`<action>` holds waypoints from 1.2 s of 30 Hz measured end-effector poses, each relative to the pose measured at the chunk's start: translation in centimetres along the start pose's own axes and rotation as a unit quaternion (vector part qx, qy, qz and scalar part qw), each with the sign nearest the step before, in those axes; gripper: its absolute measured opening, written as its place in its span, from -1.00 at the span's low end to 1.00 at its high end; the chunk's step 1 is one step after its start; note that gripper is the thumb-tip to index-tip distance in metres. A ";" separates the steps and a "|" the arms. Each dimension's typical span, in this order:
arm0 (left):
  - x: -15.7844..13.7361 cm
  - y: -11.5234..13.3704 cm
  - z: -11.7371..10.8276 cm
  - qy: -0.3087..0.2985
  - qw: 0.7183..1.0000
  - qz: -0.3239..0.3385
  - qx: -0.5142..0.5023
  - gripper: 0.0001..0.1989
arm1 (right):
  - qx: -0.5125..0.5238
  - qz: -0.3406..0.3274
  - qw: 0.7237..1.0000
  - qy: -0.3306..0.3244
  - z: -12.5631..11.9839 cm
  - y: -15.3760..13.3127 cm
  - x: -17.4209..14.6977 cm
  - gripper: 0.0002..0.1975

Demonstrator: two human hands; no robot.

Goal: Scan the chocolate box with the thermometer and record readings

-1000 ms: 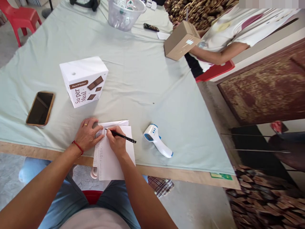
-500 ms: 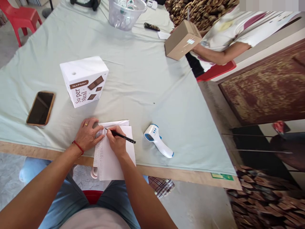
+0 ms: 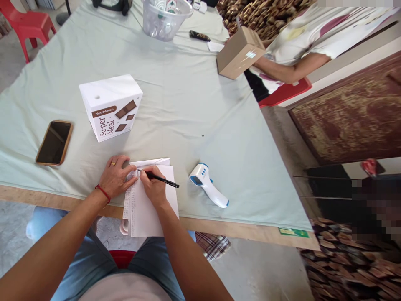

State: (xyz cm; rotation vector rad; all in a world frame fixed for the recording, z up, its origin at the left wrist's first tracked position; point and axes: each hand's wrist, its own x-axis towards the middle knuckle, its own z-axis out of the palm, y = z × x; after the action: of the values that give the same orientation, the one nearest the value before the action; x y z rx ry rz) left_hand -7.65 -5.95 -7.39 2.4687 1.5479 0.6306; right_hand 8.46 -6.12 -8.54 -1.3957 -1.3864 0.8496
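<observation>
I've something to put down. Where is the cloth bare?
Bare: between the white box and the carton, and from the thermometer to the table's right edge. Crowded: the paper, under left hand, right hand and pen.

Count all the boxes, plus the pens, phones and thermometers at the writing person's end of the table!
Boxes: 2, a white box and a brown box
Pen: 1, in the right hand
Phone: 1
Thermometer: 1
Total: 5
</observation>
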 end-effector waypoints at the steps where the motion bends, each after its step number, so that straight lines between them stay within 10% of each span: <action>1: 0.0 0.0 0.0 -0.002 1.000 -0.002 0.000 -0.74 | 0.002 0.001 1.000 0.004 0.0 0.0 0.0 -0.89; 36: 0.1 0.0 0.0 0.003 1.000 0.003 0.006 -0.74 | 0.023 -0.006 0.999 0.038 0.1 0.3 0.0 -0.87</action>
State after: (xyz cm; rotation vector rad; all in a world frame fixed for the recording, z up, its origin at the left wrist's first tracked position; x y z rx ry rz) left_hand -7.66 -5.90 -7.34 2.4832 1.5512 0.6338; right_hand 8.44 -6.06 -8.84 -1.3699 -1.3083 0.8073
